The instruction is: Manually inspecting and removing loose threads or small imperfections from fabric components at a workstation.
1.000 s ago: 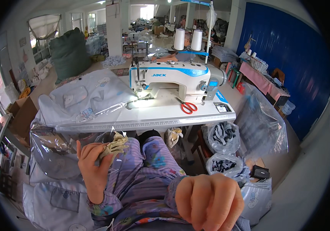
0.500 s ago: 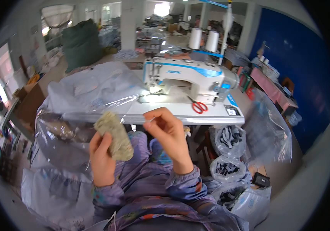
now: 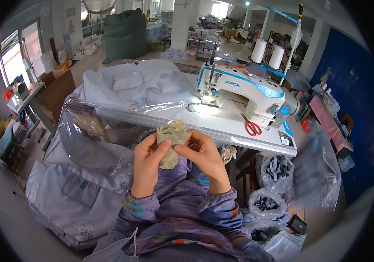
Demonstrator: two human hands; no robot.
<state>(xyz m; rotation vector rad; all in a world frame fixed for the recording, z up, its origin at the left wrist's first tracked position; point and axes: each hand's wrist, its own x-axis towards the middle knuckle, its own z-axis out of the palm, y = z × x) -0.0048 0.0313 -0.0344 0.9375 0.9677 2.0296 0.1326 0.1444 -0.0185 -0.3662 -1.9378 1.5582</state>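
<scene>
Gripping a beige cloth wad (image 3: 171, 140) from both sides, the left hand (image 3: 148, 159) and right hand (image 3: 204, 153) meet in front of the chest, fingers closed on it, the thumbs nearly touching at its middle. The wad sits upright between them, above the lap and just short of the table (image 3: 222, 126) edge (its top frays a little). Both sleeves are purple and patterned.

On the table stands a white and blue sewing machine (image 3: 243, 94), its lamp lighting the plate. Red scissors (image 3: 252, 127) lie just right of it. Pale grey garments (image 3: 139, 87) under clear plastic cover the table's left half and spill down to more grey pieces (image 3: 71, 198) on the floor. Two white thread cones (image 3: 267, 53) stand behind the machine. Clear bags of dark scraps (image 3: 274, 168) sit right of the knees.
</scene>
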